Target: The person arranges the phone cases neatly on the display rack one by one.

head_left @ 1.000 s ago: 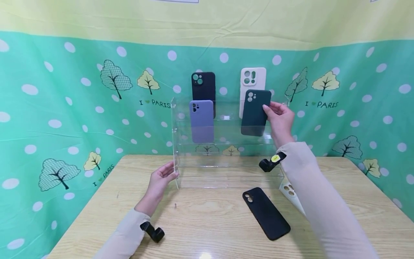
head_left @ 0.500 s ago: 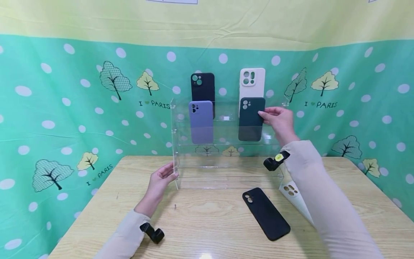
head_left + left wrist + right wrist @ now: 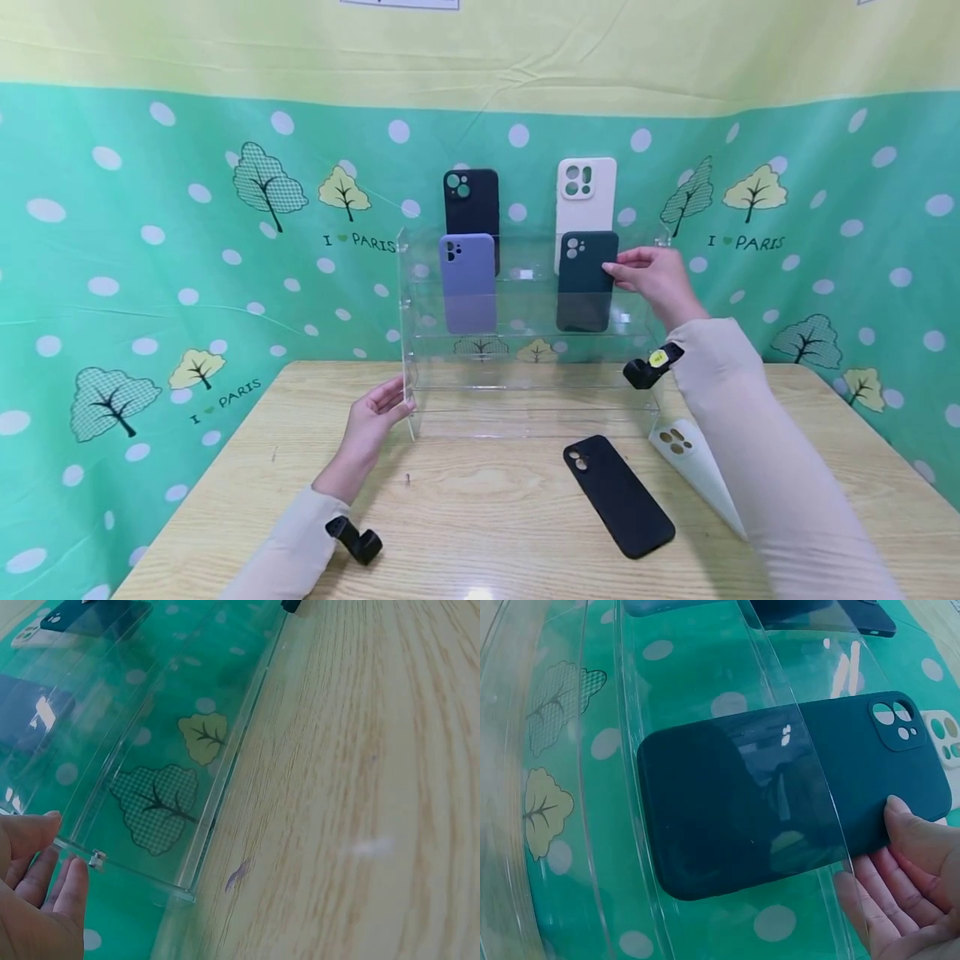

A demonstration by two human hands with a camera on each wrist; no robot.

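Dark green phone case, one: upright in the second tier from the top of a clear stand, in front of a white case, edge pinched in the grip of the right hand. Left hand: grip holding the stand's left side. Black case: on the table.

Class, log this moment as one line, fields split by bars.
left hand: grips rack | right hand: pinches green case in second row down | purple case: same row, left | table: black case, white case
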